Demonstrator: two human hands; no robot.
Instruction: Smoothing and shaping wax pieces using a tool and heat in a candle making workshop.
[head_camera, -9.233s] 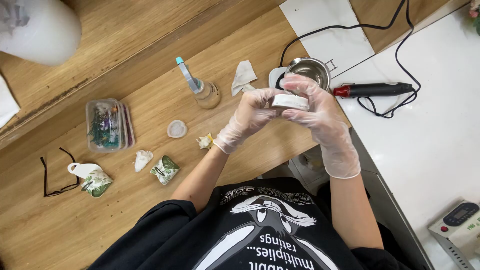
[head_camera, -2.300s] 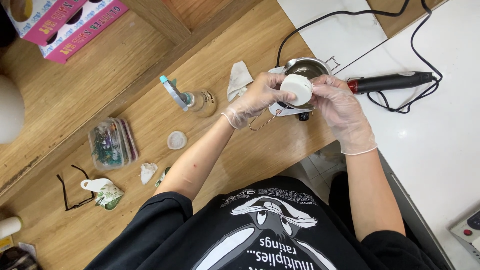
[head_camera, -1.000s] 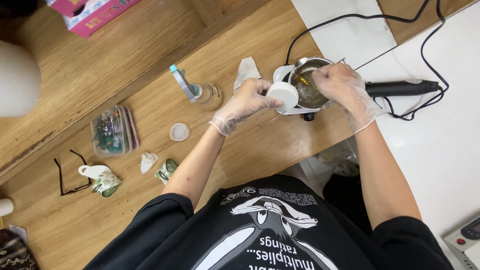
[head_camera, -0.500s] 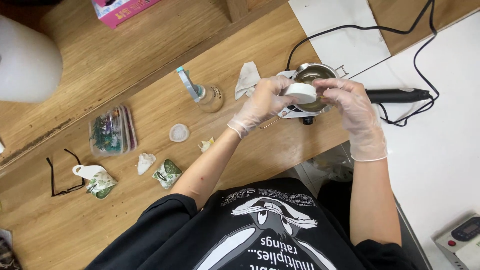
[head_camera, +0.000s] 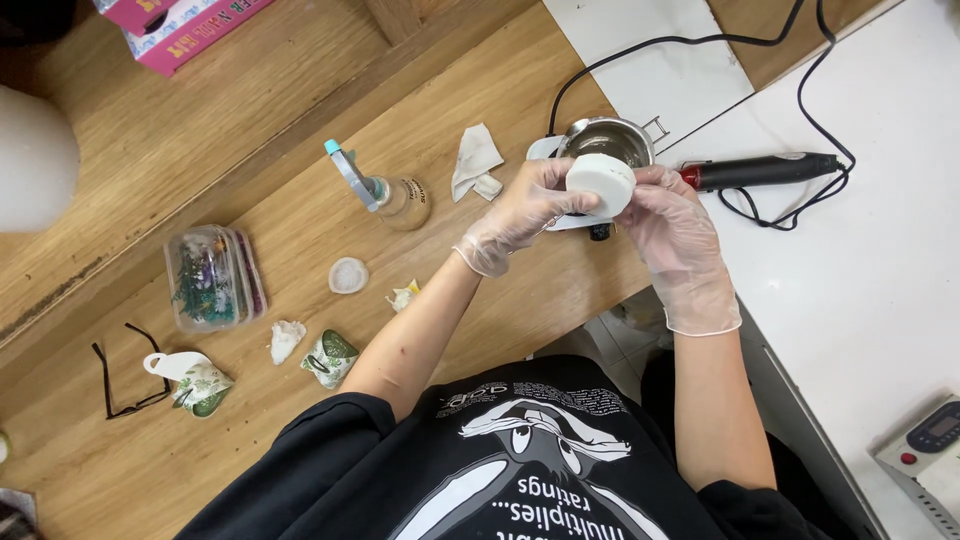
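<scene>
Both hands wear thin clear gloves and meet over the wooden table's right end. Between them is a round white disc-shaped mould (head_camera: 601, 184), tilted on edge. My left hand (head_camera: 523, 210) grips its left side with the fingertips. My right hand (head_camera: 672, 232) supports its right side and underside. Just behind the disc stands a small metal melting pot (head_camera: 607, 142) on a white base, its inside partly hidden by the disc.
A black-handled tool (head_camera: 762, 171) with a cable lies on the white counter at right. On the wood lie a glass bottle with a blue dropper (head_camera: 385, 194), a crumpled tissue (head_camera: 474, 160), a small clear cup (head_camera: 348, 275), a clear plastic box (head_camera: 208, 277), black glasses (head_camera: 120, 375) and a pink carton (head_camera: 175, 27).
The disc has been lifted from just over the pot and tilted up on edge between both hands. The view has shifted slightly.
</scene>
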